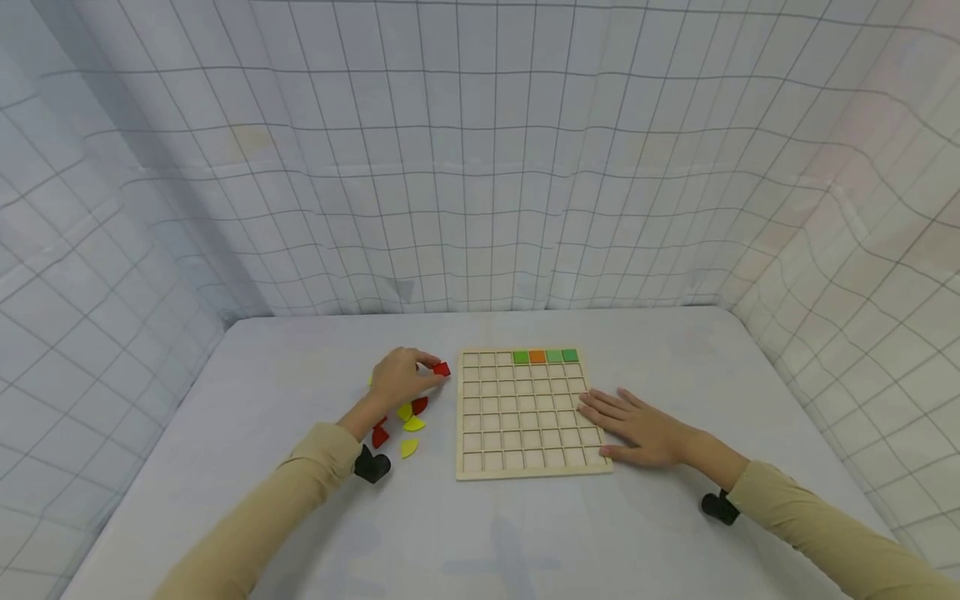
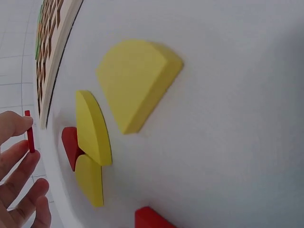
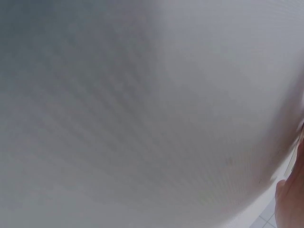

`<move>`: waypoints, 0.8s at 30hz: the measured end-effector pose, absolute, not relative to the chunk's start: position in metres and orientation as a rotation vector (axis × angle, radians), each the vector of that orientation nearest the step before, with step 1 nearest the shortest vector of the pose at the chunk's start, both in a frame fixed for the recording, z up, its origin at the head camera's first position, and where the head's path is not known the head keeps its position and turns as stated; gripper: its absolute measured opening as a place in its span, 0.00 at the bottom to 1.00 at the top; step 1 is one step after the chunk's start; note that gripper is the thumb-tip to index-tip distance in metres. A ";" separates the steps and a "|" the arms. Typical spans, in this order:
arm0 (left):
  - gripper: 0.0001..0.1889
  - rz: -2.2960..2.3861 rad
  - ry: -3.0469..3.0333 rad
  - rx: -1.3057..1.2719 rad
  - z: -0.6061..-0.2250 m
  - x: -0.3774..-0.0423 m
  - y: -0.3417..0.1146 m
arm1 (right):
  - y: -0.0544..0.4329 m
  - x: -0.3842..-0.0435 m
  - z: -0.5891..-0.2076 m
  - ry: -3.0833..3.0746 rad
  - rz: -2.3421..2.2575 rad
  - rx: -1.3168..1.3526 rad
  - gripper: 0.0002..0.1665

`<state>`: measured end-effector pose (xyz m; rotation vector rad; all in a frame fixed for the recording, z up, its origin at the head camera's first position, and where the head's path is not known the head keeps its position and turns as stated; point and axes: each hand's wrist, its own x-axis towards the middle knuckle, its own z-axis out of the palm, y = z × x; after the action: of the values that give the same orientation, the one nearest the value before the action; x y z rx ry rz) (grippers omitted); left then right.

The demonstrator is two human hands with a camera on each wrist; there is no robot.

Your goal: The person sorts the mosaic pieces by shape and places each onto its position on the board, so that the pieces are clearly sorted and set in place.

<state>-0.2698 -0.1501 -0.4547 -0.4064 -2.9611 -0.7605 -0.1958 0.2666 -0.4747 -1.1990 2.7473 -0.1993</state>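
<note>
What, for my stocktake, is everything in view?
grid board: one, pale wood, on table
tiles: four, three green, one orange, board's far row
held piece: one, red, left fingertips
red wedges: at least two, red, left of board
yellow wedges: at least three, yellow, left of board
table: one, white, under board
sheeting: count unclear, white, beyond table
wrist devices: two, black, near cuffs
sleeves: two, tan, both arms
left hand: one, pinching held piece
right hand: one, at board's right edge
</note>
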 end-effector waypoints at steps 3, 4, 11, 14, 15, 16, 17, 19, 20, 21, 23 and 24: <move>0.18 -0.768 -2.952 -0.425 -0.455 -0.272 -0.144 | 0.266 -0.196 -0.474 2.748 -0.203 -1.200 0.42; 0.18 -0.769 -2.950 -0.433 -0.456 -0.273 -0.142 | 0.267 -0.196 -0.475 2.749 -0.203 -1.201 0.42; 0.17 -0.818 -2.943 -0.469 -0.455 -0.277 -0.129 | 0.267 -0.197 -0.475 2.740 -0.197 -1.202 0.42; 0.19 -0.830 -2.943 -0.475 -0.456 -0.279 -0.122 | 0.267 -0.197 -0.475 2.737 -0.195 -1.201 0.42; 0.19 -0.833 -2.942 -0.476 -0.456 -0.280 -0.121 | 0.267 -0.197 -0.475 2.735 -0.198 -1.199 0.42; 0.19 -0.835 -2.938 -0.480 -0.456 -0.281 -0.119 | 0.267 -0.197 -0.475 2.734 -0.207 -1.196 0.42; 0.19 -0.838 -2.939 -0.478 -0.456 -0.281 -0.117 | 0.267 -0.197 -0.475 2.733 -0.212 -1.193 0.42; 0.19 -0.849 -2.941 -0.471 -0.455 -0.282 -0.112 | 0.267 -0.197 -0.475 2.730 -0.223 -1.189 0.42; 0.19 -0.857 -2.941 -0.468 -0.455 -0.282 -0.111 | 0.267 -0.197 -0.476 2.730 -0.222 -1.190 0.42; 0.19 -0.865 -2.939 -0.467 -0.455 -0.282 -0.109 | 0.267 -0.197 -0.476 2.730 -0.221 -1.189 0.42; 0.19 -0.880 -2.938 -0.461 -0.454 -0.282 -0.105 | 0.267 -0.197 -0.475 2.727 -0.220 -1.186 0.42; 0.18 -0.891 -2.932 -0.463 -0.454 -0.282 -0.104 | 0.267 -0.197 -0.475 2.726 -0.223 -1.185 0.42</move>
<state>-0.2822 -0.1040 -0.4542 -0.4627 -2.9320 -0.8907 -0.1971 0.2670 -0.4750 -1.1848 2.7260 -0.2230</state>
